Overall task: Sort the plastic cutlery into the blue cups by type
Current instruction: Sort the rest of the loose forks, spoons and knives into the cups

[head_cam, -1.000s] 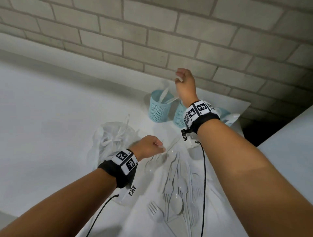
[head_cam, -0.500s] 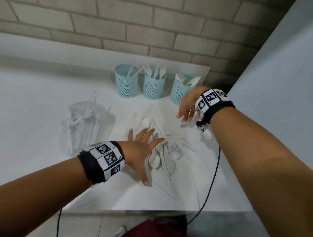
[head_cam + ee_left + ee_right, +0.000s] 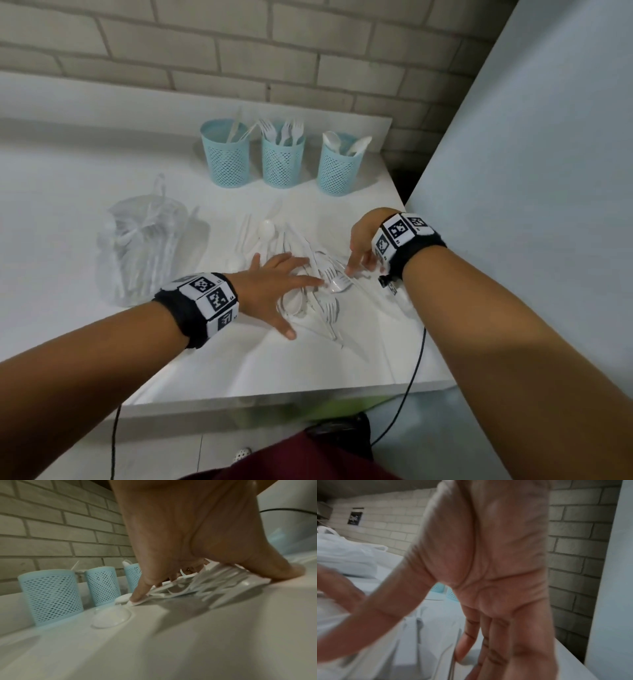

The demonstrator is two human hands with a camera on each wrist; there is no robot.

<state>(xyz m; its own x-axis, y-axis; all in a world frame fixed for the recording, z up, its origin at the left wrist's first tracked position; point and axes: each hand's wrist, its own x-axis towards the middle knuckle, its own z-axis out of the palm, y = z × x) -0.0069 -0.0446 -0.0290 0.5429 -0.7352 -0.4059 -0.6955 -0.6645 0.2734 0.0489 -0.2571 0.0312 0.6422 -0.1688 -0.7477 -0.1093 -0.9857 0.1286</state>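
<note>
Three blue mesh cups stand in a row at the back of the white table: the left cup (image 3: pixel 224 156) holds knives, the middle cup (image 3: pixel 282 157) forks, the right cup (image 3: pixel 339 164) spoons. A loose pile of white plastic cutlery (image 3: pixel 325 291) lies mid-table. My left hand (image 3: pixel 274 284) lies spread flat on the pile's left part, fingertips pressing pieces down in the left wrist view (image 3: pixel 139 596). My right hand (image 3: pixel 359 246) reaches down at the pile's right side, fingers straight and just touching a piece. In the right wrist view its palm (image 3: pixel 496 568) is open with nothing in it.
A clear plastic bag (image 3: pixel 144 246) with more cutlery lies left of the pile. A tall pale panel (image 3: pixel 531 205) rises along the table's right side. The brick wall stands behind the cups. The table's front edge (image 3: pixel 274 399) is near my body, with a black cable (image 3: pixel 412 373) hanging over it.
My right hand has come down from the cups to the pile's right side. My left hand has gone from curled to spread flat on the pile.
</note>
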